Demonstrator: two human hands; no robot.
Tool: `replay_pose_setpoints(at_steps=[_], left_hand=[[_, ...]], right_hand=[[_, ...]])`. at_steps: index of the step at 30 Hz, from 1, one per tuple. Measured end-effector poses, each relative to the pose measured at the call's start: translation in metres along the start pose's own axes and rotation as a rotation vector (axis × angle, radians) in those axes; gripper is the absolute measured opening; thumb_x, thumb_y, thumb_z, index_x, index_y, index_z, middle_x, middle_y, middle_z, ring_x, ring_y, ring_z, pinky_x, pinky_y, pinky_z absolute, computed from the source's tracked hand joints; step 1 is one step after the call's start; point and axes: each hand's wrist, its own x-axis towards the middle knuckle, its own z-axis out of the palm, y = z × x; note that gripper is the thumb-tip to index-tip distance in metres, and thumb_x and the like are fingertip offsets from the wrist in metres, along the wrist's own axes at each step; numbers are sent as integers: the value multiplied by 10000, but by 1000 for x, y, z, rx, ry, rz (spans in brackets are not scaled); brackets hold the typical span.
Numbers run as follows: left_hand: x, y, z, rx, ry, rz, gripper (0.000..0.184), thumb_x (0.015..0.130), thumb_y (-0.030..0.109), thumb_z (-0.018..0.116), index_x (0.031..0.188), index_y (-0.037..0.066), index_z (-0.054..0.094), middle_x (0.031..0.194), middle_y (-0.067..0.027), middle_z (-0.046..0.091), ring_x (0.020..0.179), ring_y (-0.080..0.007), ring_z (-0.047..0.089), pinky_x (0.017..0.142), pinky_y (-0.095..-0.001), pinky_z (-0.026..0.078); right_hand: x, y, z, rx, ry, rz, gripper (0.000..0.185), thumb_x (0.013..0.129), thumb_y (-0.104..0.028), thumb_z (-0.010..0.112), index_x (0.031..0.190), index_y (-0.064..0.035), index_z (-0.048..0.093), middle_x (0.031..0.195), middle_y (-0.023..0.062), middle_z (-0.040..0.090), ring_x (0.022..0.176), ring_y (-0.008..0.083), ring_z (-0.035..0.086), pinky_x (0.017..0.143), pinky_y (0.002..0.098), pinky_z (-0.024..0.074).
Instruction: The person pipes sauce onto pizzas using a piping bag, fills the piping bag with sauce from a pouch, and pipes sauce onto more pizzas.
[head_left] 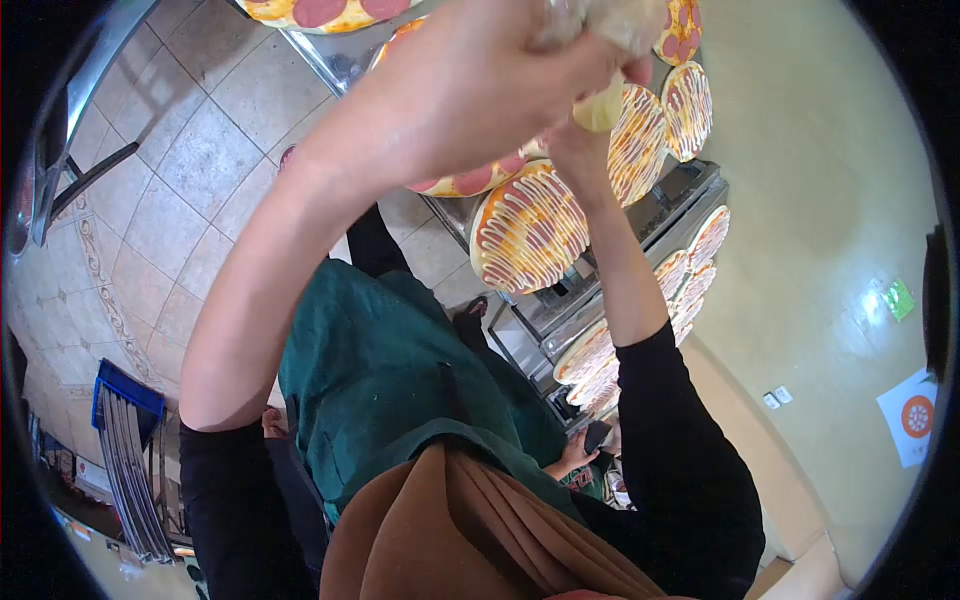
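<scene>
My left hand (560, 70) reaches across from the left, its fingers closed round a clear plastic piping bag (601, 108) of pale cream-coloured sauce. Lower down, my right hand (578, 150) is closed at the bag's narrow end, partly hidden behind my left hand. Beneath my hands lies a pizza (530, 228) striped with thin white lines of sauce. Another striped pizza (637, 145) sits beside my right wrist, with a third striped pizza (689, 110) beyond it. A pizza with round sausage slices (470, 182) shows under my left forearm.
More sausage pizzas (325, 10) lie on the metal table (320, 62) at the top. Further striped pizzas (585, 355) rest on another surface at the right. A blue-and-metal folded rack (130, 450) stands at the left on the tiled floor (200, 150). Another person's hand (572, 455) holds something dark.
</scene>
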Motion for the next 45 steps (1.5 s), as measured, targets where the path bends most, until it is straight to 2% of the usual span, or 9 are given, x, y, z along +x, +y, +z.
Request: replay_pose_setpoints(at_steps=[8, 15, 19, 24, 28, 32, 38, 42, 45], left_hand=[[14, 25, -28, 366, 532, 223, 188, 942, 214, 492, 941, 88, 630, 643, 29, 512, 477, -38, 416, 406, -185, 305], [8, -11, -32, 680, 138, 421, 135, 914, 104, 513, 979, 44, 614, 780, -31, 585, 620, -85, 534, 498, -221, 441], [-5, 12, -1, 52, 9, 1, 114, 922, 74, 486, 978, 19, 570, 898, -85, 610, 803, -137, 602, 614, -256, 520], [1, 11, -13, 111, 229, 190, 134, 947, 111, 454, 925, 42, 567, 826, -62, 588, 724, -136, 586, 585, -240, 492], [12, 39, -40, 321, 594, 23, 159, 948, 131, 460, 946, 63, 603, 812, -59, 597, 696, -105, 587, 561, -208, 477], [1, 43, -48, 546, 329, 7, 157, 946, 129, 460, 943, 64, 604, 812, -52, 600, 638, -80, 564, 521, -197, 464], [-12, 10, -12, -106, -23, -214, 111, 940, 87, 468, 1010, 31, 534, 822, -60, 578, 637, -81, 545, 539, -214, 473], [-1, -16, -9, 268, 456, 320, 126, 940, 91, 479, 931, 43, 596, 706, -26, 538, 616, -87, 541, 529, -213, 460], [-3, 11, -46, 430, 572, 158, 174, 938, 78, 468, 900, 33, 632, 793, -63, 611, 710, -111, 607, 585, -216, 503]], right_hand=[[92, -5, 72, 209, -81, -25, 215, 791, -33, 611, 1003, -23, 576, 934, 76, 601, 822, 190, 604, 664, 325, 485], [59, 11, 45, 31, -110, -103, 196, 809, 5, 586, 1004, 0, 599, 883, 78, 653, 797, 170, 637, 669, 325, 501], [1, -8, 5, 123, -28, 72, 192, 816, 27, 574, 1004, 9, 608, 874, 80, 677, 792, 161, 651, 675, 327, 507], [37, 9, 32, -271, -137, -341, 236, 796, -40, 610, 1026, -14, 562, 928, 99, 618, 839, 232, 600, 713, 369, 485], [105, -30, 88, 237, 34, -287, 125, 872, -66, 534, 918, 49, 552, 720, 123, 569, 697, 239, 584, 608, 352, 458], [73, -1, 65, -85, -70, -541, 217, 807, -72, 588, 999, -4, 512, 821, 117, 561, 739, 276, 566, 633, 367, 458], [-7, -25, 4, 149, -60, 205, 128, 823, -11, 569, 936, 11, 625, 810, 92, 668, 758, 181, 650, 663, 319, 496], [28, 10, 37, -43, -184, -135, 155, 847, -53, 576, 996, -10, 568, 807, 67, 613, 697, 172, 589, 615, 317, 473], [72, 29, 87, -164, -103, -450, 103, 815, -6, 540, 916, 10, 540, 737, 75, 561, 658, 189, 568, 580, 325, 456]])
